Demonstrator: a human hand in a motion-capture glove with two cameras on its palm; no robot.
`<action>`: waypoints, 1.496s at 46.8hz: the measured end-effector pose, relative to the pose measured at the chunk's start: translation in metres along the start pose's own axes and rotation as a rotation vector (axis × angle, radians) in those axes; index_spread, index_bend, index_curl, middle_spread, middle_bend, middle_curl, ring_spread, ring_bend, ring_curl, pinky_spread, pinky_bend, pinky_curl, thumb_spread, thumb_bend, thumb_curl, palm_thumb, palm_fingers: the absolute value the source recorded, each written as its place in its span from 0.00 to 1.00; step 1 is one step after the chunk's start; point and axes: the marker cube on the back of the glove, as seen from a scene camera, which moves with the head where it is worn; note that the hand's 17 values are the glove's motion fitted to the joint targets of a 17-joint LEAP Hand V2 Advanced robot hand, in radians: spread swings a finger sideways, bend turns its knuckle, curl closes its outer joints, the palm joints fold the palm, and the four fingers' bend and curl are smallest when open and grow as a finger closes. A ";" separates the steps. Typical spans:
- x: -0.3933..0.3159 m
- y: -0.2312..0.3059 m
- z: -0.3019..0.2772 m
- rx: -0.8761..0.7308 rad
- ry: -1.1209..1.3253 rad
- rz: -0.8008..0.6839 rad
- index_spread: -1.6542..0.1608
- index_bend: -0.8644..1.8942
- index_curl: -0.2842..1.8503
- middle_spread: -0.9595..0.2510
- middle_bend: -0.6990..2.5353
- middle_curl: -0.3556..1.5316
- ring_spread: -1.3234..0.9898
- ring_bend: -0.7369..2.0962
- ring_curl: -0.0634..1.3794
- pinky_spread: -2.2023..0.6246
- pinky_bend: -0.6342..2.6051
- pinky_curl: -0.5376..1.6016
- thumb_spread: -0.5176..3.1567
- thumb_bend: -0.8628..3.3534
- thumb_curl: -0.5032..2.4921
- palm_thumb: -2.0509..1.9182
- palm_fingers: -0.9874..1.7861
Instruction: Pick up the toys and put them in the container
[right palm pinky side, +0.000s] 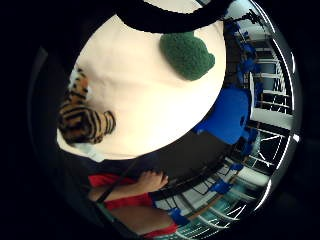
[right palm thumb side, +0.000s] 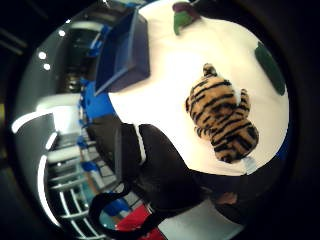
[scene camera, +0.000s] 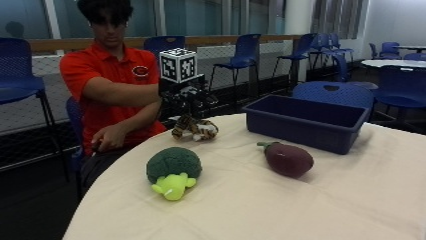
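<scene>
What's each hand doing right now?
Gloved right hand: above the tiger toy; fingers cannot be told.
Bare left hand: in the lap, holding nothing visible.

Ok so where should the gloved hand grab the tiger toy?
Around the striped body of the tiger toy, coming down from above. It lies flat on the table, its back up and free all round, with the gloved hand right over it.

No readable text showing anywhere

A small round emblem (scene camera: 140, 71) is sitting on the chest of the person's red shirt (scene camera: 100, 70), but its marks are blurring past reading; the toys, the blue container and the table are carrying no legible words, labels, brands or numbers in any view.
</scene>
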 end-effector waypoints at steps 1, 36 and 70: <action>0.000 0.000 0.000 0.002 0.000 -0.001 0.83 0.39 0.16 0.75 0.26 0.21 0.57 0.30 0.04 0.79 0.32 0.29 0.25 0.19 0.17 0.49 0.35; 0.007 -0.011 0.026 -0.037 -0.053 -0.051 0.73 0.38 0.26 0.71 0.26 0.30 0.56 0.31 0.09 0.80 0.37 0.38 0.43 0.18 0.19 0.48 0.32; -0.013 -0.007 0.107 0.080 0.116 -0.181 0.69 0.35 0.23 0.65 0.28 0.28 0.45 0.60 0.24 0.69 0.55 0.42 0.50 0.24 0.27 0.60 0.56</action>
